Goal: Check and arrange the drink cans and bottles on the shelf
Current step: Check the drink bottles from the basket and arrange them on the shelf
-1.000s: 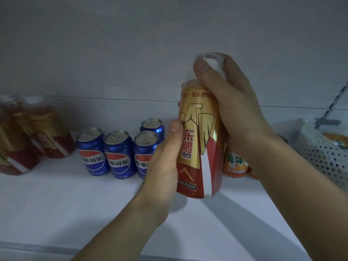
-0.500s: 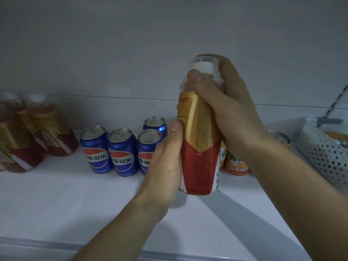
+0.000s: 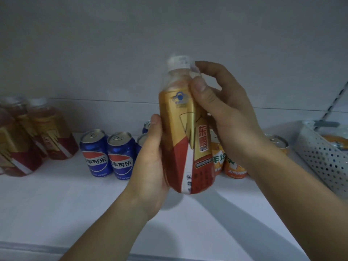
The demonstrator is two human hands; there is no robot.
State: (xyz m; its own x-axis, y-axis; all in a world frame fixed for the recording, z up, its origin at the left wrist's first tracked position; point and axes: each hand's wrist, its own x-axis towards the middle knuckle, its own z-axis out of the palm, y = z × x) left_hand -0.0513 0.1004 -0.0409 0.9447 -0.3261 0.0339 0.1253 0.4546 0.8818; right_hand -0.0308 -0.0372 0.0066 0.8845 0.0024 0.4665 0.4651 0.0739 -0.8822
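I hold a gold-and-red drink bottle (image 3: pixel 185 132) with a white cap upright above the white shelf (image 3: pixel 56 204). My left hand (image 3: pixel 150 162) grips its lower left side, thumb up along the label. My right hand (image 3: pixel 224 110) grips its shoulder from the right, thumb across the front. Blue Pepsi cans (image 3: pixel 96 153) stand in a group behind my left hand, some hidden by it. Orange cans (image 3: pixel 233 166) stand behind the bottle and my right wrist. Matching gold-and-red bottles (image 3: pixel 50 132) stand at the far left.
A white perforated basket (image 3: pixel 323 162) with an orange item inside sits at the right end of the shelf. A shelf upright (image 3: pixel 337 97) rises behind it. The grey back wall (image 3: pixel 113 53) is close behind the drinks.
The bottle has turned in my hands, so the brand lettering faces front right again. My right hand slid down from the cap to the bottle's shoulder, and the cap now shows.
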